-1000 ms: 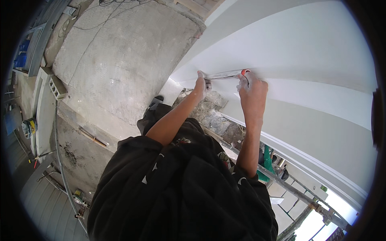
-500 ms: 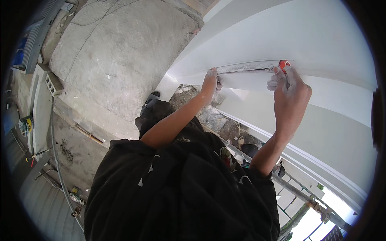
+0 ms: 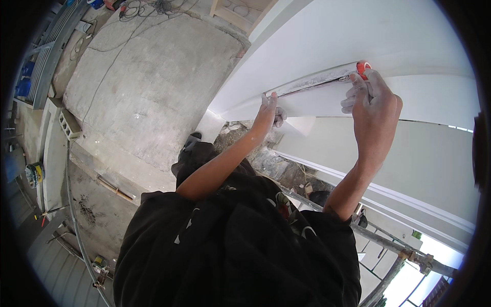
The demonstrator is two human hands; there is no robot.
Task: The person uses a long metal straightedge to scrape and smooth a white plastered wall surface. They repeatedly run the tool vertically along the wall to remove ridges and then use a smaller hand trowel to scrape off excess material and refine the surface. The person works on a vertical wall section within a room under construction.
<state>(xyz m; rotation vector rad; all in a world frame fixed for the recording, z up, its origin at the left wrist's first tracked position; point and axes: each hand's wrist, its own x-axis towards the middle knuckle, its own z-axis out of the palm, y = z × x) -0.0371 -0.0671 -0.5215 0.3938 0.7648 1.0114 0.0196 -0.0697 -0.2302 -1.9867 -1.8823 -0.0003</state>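
Observation:
Both my hands grip a long, narrow, greyish straightedge blade [image 3: 318, 79] with a red end piece, held against the smooth white wall surface [image 3: 404, 36]. My left hand [image 3: 269, 111] pinches its left end, with the thumb and a finger at the tip and the other fingers curled below. At the right end my right hand [image 3: 372, 96] is closed round the blade beside the red end piece [image 3: 362, 68]. Pale dust or plaster covers the fingers of both hands. A dark, rough line runs along the blade's lower edge.
Metal scaffold pipes [image 3: 396, 247] cross below my right arm. Rubble [image 3: 286, 158] lies beneath the wall. On the left are a concrete floor [image 3: 148, 77] with cables, a hollow block [image 3: 70, 124], a bucket [image 3: 35, 175] and a long hose [image 3: 73, 204].
The right end of the blade has risen and the blade slants more in view. My left hand sits slightly lower and further left; both hands keep their hold. The view has shifted a little.

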